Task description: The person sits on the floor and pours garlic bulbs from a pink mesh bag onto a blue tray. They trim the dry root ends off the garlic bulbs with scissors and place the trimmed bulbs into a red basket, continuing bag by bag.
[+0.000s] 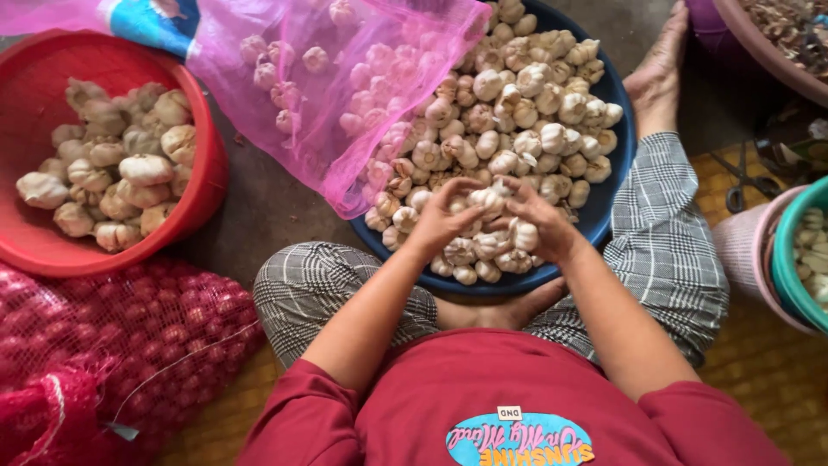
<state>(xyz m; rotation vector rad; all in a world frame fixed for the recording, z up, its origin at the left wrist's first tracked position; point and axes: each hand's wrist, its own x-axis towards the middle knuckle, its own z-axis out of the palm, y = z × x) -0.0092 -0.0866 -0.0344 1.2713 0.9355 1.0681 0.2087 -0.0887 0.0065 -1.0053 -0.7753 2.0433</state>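
- Head view showed my blue basin [614, 185] heaped with papery garlic bulbs, a pink mesh sack [302, 112] spilling more onto it.
- Beside it, a round red plastic tub [207, 185] held bigger bulbs.
- My left hand [442, 217] and right hand [539, 226] closed together on one knobbly garlic bulb [487, 201] above the basin's near edge.
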